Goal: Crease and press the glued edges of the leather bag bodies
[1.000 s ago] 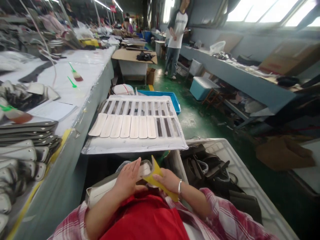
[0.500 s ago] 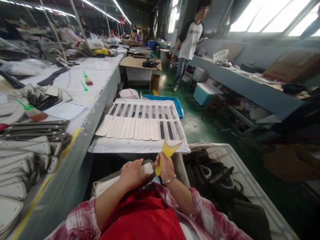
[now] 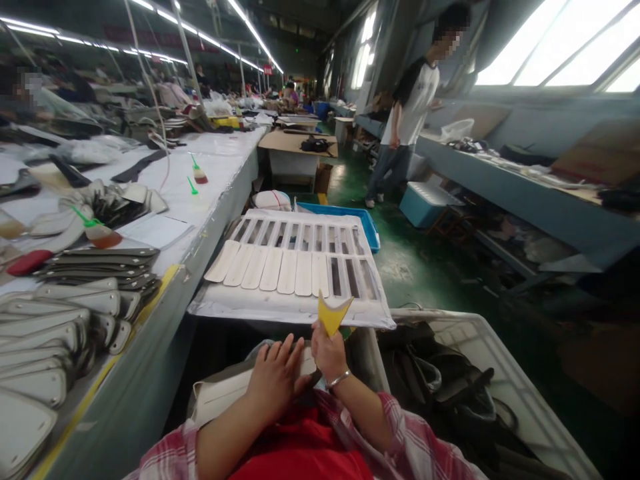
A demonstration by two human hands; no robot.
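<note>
My left hand (image 3: 277, 373) lies flat with its fingers apart on a pale, elongated panel (image 3: 220, 395) with dark material along its edge, held against my lap; my palm and forearm cover much of it. My right hand (image 3: 330, 357) is closed around a yellow scraper-like tool (image 3: 332, 316), its wide notched end pointing up and away from me. The tool's lower part is hidden in my fist. Just beyond my hands, a white slotted rack (image 3: 295, 303) carries a row of cream strips (image 3: 270, 269) side by side.
At left, a long table (image 3: 225, 150) bears stacked white panels (image 3: 40, 347), dark panels (image 3: 105, 263) and a green-tipped glue bottle (image 3: 103, 235). A crate (image 3: 465, 323) with dark pieces stands at my right. A person (image 3: 413, 107) is in the aisle by a blue box (image 3: 425, 203).
The view has swung left and up. My left fingers have spread more on the panel. The yellow tool has tilted more upright in my right hand. The person in the aisle has changed stride.
</note>
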